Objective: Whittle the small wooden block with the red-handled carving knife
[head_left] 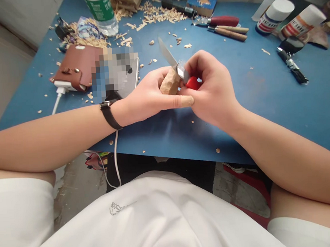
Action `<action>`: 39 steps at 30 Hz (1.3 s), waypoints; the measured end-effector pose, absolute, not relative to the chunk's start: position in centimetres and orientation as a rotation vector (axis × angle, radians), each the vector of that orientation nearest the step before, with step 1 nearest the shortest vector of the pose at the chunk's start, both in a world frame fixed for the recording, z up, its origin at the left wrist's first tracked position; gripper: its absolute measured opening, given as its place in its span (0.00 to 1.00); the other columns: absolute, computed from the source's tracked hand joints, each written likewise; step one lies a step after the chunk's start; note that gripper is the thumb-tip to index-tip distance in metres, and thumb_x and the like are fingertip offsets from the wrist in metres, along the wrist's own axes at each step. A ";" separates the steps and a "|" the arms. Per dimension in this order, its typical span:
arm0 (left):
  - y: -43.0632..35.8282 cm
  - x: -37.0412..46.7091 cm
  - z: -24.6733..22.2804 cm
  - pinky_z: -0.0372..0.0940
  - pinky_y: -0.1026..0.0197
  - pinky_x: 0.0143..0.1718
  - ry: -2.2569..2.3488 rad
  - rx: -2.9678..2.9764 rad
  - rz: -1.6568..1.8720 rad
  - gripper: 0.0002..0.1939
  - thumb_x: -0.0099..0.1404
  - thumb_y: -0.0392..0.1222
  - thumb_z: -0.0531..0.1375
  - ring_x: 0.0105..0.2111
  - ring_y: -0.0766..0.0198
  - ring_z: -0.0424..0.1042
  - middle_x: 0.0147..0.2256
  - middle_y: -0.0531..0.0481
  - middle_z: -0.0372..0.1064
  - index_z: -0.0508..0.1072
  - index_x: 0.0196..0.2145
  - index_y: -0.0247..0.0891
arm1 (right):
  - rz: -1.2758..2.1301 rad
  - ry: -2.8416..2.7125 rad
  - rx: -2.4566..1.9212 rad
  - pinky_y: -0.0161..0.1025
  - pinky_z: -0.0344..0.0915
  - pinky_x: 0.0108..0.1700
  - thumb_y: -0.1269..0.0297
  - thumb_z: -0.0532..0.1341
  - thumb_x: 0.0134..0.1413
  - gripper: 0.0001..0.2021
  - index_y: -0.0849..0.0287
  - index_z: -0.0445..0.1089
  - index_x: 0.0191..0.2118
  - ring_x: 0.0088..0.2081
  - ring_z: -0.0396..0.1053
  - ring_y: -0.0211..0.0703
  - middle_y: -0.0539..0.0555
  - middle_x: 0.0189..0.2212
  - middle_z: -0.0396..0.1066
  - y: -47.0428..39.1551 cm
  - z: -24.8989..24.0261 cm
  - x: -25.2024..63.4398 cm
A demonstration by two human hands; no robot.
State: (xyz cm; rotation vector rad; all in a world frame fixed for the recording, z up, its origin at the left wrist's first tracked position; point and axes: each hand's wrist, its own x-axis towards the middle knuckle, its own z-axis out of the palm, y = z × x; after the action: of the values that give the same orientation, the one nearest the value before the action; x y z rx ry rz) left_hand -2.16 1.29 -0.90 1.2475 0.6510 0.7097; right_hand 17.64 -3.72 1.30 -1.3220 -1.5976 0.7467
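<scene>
Wood (169, 83) gripped in closed fingers of left hand (145, 96), knife (192, 83) clasped by right hand (215, 85) beside wood, blade (166, 52) at wood's far edge, apparently mid-cut, calling for steady hold, chips (162, 15) beyond wood.

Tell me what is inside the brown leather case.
Out of the leather case pokes the pale end of a device, with a white cable running to it. The leather covers the rest, so its contents stay unclear.

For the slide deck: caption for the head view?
Left hand holds a wood piece against a red-handled knife in the right hand.
</scene>
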 end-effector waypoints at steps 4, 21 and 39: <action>1.4 -2.2 -0.1 0.82 0.56 0.55 0.594 1.070 0.703 0.25 0.62 0.45 0.94 0.45 0.64 0.82 0.44 0.53 0.83 0.86 0.46 0.42 | 0.659 -1.738 -1.336 0.51 0.62 0.47 0.56 0.80 0.64 0.23 0.45 0.62 0.36 0.39 0.59 0.49 0.48 0.33 0.64 -2.8 1.5 19.2; 2.5 -3.3 0.6 0.92 0.42 0.57 0.729 1.240 0.497 0.27 0.67 0.49 0.90 0.53 0.42 0.95 0.46 0.47 0.89 0.84 0.53 0.42 | 0.434 -2.142 -1.287 0.50 0.53 0.40 0.41 0.85 0.71 0.31 0.45 0.64 0.34 0.31 0.57 0.45 0.46 0.26 0.59 0.7 -1.5 23.8; 0.5 -2.2 1.4 0.89 0.65 0.30 0.700 1.183 0.651 0.26 0.62 0.43 0.95 0.28 0.62 0.89 0.30 0.54 0.86 0.83 0.36 0.38 | -0.066 -2.717 -2.182 0.48 0.53 0.41 0.50 0.51 0.89 0.28 0.61 0.80 0.70 0.55 0.88 0.73 0.75 0.60 0.88 -4.6 6.7 17.8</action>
State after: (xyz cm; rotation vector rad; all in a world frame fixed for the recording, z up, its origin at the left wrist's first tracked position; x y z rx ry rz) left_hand -2.25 0.51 1.44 1.1835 0.6999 0.6513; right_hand 17.85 -4.58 6.68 -2.1819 -2.7170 -0.0661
